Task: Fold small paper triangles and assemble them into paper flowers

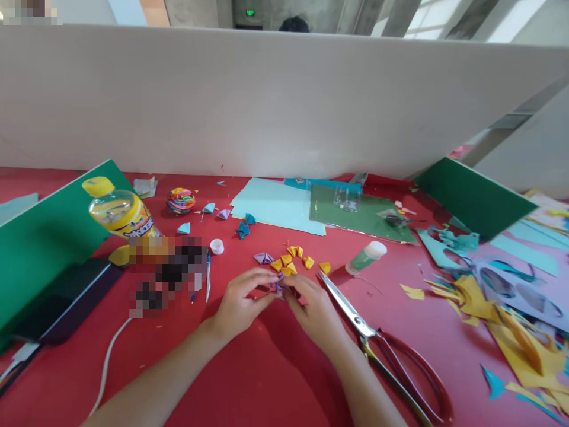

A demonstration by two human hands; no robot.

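Note:
Between the fingertips of my two hands is a small purple folded paper piece (278, 286), partly covered by the fingers. My left hand (240, 301) pinches it from the left, and my right hand (311, 301) pinches it from the right. Just beyond the fingers lie several yellow folded paper pieces (288, 261) and a loose purple folded piece (264, 258). To the right of my right hand, large scissors (362, 326) with red handles rest on the table, blades slightly apart. A glue stick (367, 258) with a white cap lies tilted behind them.
On the red table (249, 379), a bottle with a yellow cap (120, 207) and a black phone (66, 302) sit left. Pale blue sheets (275, 204) and a green sheet (355, 213) lie at the back. Yellow paper scraps (511, 332) cover the right. A white partition (267, 101) stands behind.

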